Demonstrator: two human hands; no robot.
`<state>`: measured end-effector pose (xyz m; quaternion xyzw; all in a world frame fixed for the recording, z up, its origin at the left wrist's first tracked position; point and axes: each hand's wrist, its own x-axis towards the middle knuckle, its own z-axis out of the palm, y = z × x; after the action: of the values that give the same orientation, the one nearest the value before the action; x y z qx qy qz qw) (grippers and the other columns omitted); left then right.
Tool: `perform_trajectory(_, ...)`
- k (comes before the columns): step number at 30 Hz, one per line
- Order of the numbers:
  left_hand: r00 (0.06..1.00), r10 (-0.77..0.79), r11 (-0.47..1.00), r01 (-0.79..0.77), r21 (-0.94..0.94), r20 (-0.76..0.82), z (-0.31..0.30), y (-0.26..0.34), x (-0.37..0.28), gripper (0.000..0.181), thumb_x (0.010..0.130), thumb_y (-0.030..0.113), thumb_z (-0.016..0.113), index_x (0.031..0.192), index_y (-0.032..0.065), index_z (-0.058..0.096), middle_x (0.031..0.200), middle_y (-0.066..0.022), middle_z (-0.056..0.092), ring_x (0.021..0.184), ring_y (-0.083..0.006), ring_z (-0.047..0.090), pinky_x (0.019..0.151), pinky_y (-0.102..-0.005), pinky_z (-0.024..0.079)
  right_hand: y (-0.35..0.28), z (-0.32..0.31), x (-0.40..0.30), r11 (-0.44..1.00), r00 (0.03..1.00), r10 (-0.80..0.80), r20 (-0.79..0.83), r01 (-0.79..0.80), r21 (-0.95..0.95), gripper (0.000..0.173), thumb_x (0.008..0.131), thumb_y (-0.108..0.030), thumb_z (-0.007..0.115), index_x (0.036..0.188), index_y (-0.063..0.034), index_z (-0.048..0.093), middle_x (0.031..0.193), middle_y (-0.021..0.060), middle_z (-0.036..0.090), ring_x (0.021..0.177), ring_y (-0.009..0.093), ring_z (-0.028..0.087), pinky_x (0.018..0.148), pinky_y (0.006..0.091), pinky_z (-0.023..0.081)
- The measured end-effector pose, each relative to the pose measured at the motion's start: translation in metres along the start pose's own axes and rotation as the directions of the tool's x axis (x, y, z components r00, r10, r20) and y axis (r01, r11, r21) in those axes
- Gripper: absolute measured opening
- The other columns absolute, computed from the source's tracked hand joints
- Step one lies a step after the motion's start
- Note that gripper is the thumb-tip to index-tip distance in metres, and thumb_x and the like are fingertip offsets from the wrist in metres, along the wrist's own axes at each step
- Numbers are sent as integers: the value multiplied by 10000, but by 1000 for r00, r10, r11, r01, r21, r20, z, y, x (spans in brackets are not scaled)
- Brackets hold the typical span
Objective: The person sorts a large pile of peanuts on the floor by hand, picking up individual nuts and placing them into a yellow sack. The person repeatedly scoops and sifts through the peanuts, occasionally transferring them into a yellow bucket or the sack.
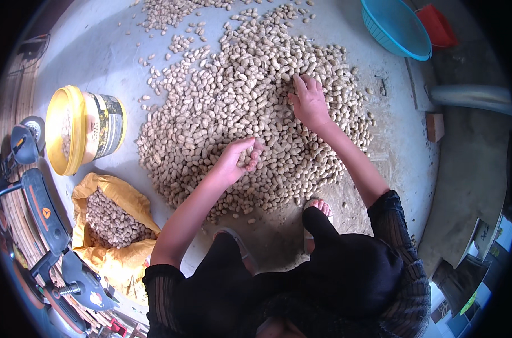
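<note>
A broad pile of unshelled peanuts [222,110] is spread over the concrete floor in front of me. Above its near middle, my left hand [239,160] is cupped with the fingers curled in, and peanuts show in the palm. Farther out and to the right, my right hand [310,103] reaches palm down into the pile. Its fingertips touch the peanuts, and whatever may be under them is hidden.
On the left, a yellow-rimmed plastic bucket [106,126] lies tipped beside an open yellow sack [112,186] of peanuts. A scooter-like vehicle [46,211] stands at the left edge. Upper right are a turquoise plastic basin [397,27], a red container [438,27] and a brick [435,126].
</note>
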<state>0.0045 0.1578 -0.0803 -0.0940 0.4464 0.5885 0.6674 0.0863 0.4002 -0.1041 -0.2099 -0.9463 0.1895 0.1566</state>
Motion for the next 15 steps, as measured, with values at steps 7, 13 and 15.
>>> perform_trajectory(7, 999, -6, 1000, 6, 11, -48, -10, 2, -7, 245, 957, 299, 519, 861, 87, 593, 696, 45, 496, 596, -76, 449, 555, -217, 348, -34, 28, -39, 994, 990, -59, 127, 46, 100, 588, 860, -123, 624, 1389, -16, 389, 1321, 236, 396, 1236, 432, 360, 1055, 470, 357)
perform_trajectory(13, 999, 6, 1000, -5, 15, -47, -8, 7, -11, 253, 959, 308, 518, 866, 86, 596, 713, 45, 504, 610, -71, 460, 558, -215, 348, -42, 6, -44, 928, 985, -120, 125, 67, 368, 337, 864, -126, 648, 1183, -19, 620, 1086, 183, 603, 1042, 325, 568, 931, 425, 479)
perform_trajectory(15, 999, 13, 1000, -12, 23, -43, -5, 9, -14, 256, 961, 311, 519, 865, 86, 595, 713, 45, 502, 611, -70, 461, 559, -215, 348, -20, 2, -22, 980, 999, 53, 11, -54, 190, 191, 897, -155, 628, 1004, 0, 657, 855, 126, 648, 621, 241, 638, 554, 337, 542)
